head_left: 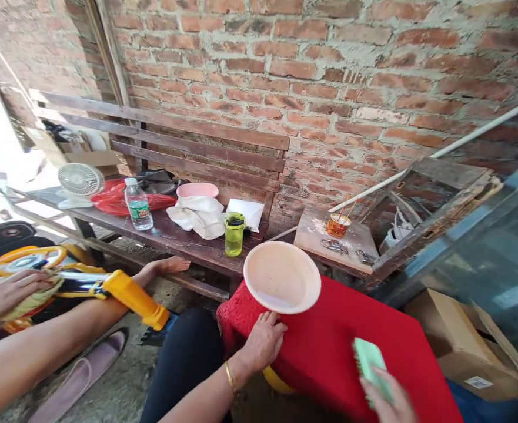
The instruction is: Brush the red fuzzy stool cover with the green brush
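Note:
A light green scrubbing brush (370,359) is in my right hand (388,393), its bristles turned to the left. That hand is blurred and sits above the right part of a red cloth (324,346). My left hand (262,342), with a gold bracelet at the wrist, rests on the cloth with bent fingers. Its fingertips lie just under the near rim of a pale pink basin (282,276), and I see nothing held in them. The basin stands at the cloth's far left corner, with small dark specks inside.
Along the brick wall runs a wooden bench (192,241) with a water bottle (139,205), green cup (234,234) and fan (80,181). A cardboard box (465,346) stands right. At left, another person's hand (14,294) rests on a yellow toy excavator (130,294).

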Motion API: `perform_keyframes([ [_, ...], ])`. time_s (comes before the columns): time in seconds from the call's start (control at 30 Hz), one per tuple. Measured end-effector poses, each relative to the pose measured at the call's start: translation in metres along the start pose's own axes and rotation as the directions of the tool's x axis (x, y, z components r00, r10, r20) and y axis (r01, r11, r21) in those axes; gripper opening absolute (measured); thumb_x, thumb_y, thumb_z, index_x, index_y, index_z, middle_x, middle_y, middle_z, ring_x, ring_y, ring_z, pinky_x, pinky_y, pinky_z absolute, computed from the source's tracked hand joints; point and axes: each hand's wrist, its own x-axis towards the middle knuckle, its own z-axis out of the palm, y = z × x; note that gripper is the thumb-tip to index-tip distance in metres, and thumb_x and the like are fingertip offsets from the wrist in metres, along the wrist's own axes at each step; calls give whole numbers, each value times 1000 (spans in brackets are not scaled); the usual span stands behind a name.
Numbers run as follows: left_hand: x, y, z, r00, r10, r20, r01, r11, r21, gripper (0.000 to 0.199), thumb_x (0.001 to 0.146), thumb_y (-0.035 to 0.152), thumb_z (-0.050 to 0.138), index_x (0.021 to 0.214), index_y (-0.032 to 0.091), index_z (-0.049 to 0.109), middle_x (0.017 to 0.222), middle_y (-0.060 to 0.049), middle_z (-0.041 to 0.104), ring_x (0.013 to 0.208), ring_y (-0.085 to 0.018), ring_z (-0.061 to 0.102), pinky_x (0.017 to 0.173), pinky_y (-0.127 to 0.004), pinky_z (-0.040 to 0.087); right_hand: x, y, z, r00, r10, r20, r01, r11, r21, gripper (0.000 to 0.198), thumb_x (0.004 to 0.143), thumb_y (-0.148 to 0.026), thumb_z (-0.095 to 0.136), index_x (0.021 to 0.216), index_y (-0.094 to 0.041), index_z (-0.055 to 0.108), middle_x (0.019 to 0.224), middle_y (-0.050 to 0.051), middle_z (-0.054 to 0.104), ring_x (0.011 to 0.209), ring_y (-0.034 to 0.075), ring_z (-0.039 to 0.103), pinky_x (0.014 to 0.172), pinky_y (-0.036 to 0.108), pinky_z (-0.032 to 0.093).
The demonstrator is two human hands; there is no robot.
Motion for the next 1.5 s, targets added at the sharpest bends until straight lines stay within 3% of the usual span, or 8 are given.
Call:
perform_keyframes([
  [0.13,-2,-4,-11,994,-92,54,90,995,32,24,89,14,53,101,23,72,109,-9,62,101,-26,57,91,-44,48,-31,-74,94,887,-420,190,436,899,-50,35,75,-46,58,103,-27,68,99,8,67,98,29,65,89,41,53],
  [0.27,-4,-7,-22,975,-169,145,157,983,93,23,89,16,52,100,21,71,111,-9,61,104,-27,54,94,-46,45,-35,-87,125,772,-581,259,625,767,-142,30,80,-32,55,106,-28,69,97,6,63,91,25,64,84,38,53],
  [0.5,-4,-9,-30,965,-167,201,144,982,123,22,92,18,51,101,22,71,110,-9,60,107,-27,52,96,-45,42,17,-41,55,971,-228,68,233,863,-449,48,82,-55,50,114,-24,68,89,7,59,82,28,64,73,40,54],
  [0.8,-10,4,-8,987,-3,162,-27,982,186,17,92,17,54,103,22,65,107,-9,59,109,-28,52,100,-49,43,-9,-94,105,894,-362,266,436,838,-327,35,83,-38,52,112,-27,69,98,6,62,92,23,65,85,33,51],
  [1.03,-17,4,21,973,228,39,-231,967,105,15,94,20,58,106,25,63,111,-5,61,111,-25,56,103,-45,44,58,11,-5,996,-52,-74,24,941,-336,47,67,-60,53,98,-30,71,84,9,64,87,34,67,86,49,53],
  [1.23,-16,-1,29,972,232,-20,-230,969,96,15,93,17,58,104,24,64,109,-4,63,107,-24,59,98,-44,48,69,47,-82,894,129,-428,-346,807,-479,48,71,-62,46,96,-32,73,75,15,59,76,43,64,73,59,49],
  [1.37,-16,3,29,959,270,-90,-257,957,130,17,93,21,60,108,26,64,115,-5,63,112,-26,58,99,-45,47,61,-21,-17,989,-89,-122,12,854,-520,48,81,-51,48,114,-26,70,96,13,62,94,32,65,84,43,52],
  [1.5,-17,5,26,929,340,-145,-312,932,187,21,94,27,60,114,27,64,122,-5,64,117,-26,57,100,-44,47,58,-84,73,954,-246,169,297,833,-467,37,82,-36,59,117,-29,70,104,6,61,98,22,63,91,32,47],
])
